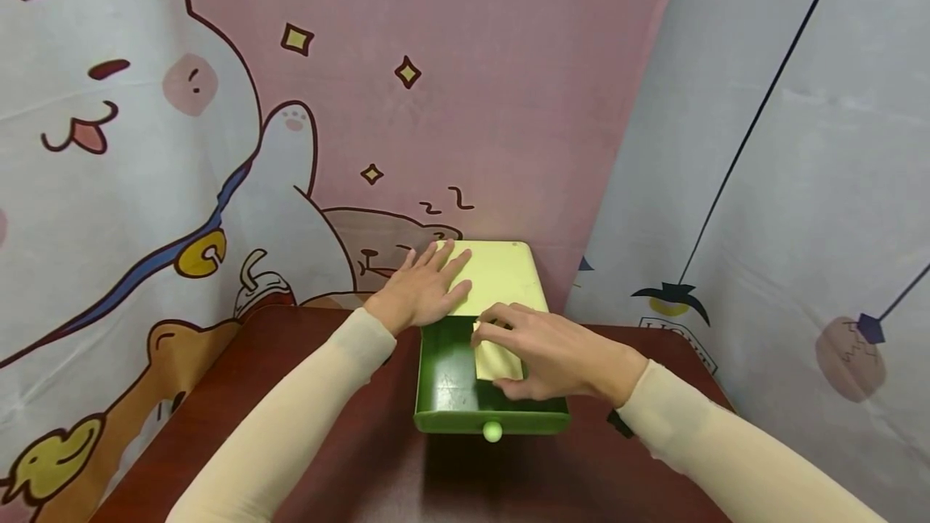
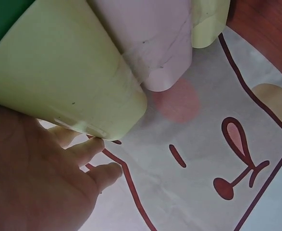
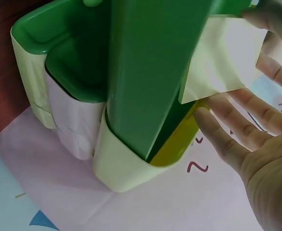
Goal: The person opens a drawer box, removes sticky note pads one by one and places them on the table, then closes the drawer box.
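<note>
A pale yellow drawer cabinet stands against the back cloth, its green top drawer pulled out toward me. My left hand rests on the cabinet top near its left front corner, fingers spread; the left wrist view has this hand along the yellow tier. Over the drawer, my right hand holds a square pale yellow sticky-note pad. In the right wrist view, the thumb and fingers of this hand grip opposite edges of the pad, which overlaps the drawer's side.
A round light green knob sits on the drawer front. Below the top tier are a pink tier and another yellow tier. The dark red table supports the cabinet, with a printed cloth behind.
</note>
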The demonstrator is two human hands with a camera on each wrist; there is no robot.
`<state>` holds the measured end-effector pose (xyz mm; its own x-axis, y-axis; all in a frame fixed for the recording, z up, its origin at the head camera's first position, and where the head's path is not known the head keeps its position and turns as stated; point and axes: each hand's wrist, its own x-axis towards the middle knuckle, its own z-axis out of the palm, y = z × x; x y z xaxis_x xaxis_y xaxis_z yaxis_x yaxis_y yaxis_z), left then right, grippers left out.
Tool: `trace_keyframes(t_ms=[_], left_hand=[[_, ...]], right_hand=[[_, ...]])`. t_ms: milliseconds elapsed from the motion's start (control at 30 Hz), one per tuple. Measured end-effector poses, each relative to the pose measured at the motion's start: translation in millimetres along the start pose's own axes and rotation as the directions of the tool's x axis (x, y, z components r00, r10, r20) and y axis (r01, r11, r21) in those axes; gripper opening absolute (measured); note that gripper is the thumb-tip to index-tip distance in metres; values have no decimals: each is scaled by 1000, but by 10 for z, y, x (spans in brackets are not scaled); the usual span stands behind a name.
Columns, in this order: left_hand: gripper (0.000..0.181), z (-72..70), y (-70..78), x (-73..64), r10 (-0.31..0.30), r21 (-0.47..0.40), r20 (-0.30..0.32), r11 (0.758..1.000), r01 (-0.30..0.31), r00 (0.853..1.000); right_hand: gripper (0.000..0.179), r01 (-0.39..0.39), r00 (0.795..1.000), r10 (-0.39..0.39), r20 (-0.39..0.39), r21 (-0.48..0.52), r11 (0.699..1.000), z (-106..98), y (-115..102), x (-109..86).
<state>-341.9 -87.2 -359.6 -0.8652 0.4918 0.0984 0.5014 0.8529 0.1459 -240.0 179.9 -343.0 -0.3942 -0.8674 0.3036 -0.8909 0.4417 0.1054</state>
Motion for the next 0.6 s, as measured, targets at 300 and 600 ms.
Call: trace_keyframes(t_ms=[300, 600], left_hand=[[76, 1, 5, -2, -19, 0, 11, 1000, 19, 1000], [76, 9, 4, 12, -27, -5, 10, 1000, 27, 1000]], right_hand=[[56, -44, 996, 46, -70, 36, 998, -105, 52, -122], [57, -79, 989, 83, -120, 35, 996, -147, 170, -298]])
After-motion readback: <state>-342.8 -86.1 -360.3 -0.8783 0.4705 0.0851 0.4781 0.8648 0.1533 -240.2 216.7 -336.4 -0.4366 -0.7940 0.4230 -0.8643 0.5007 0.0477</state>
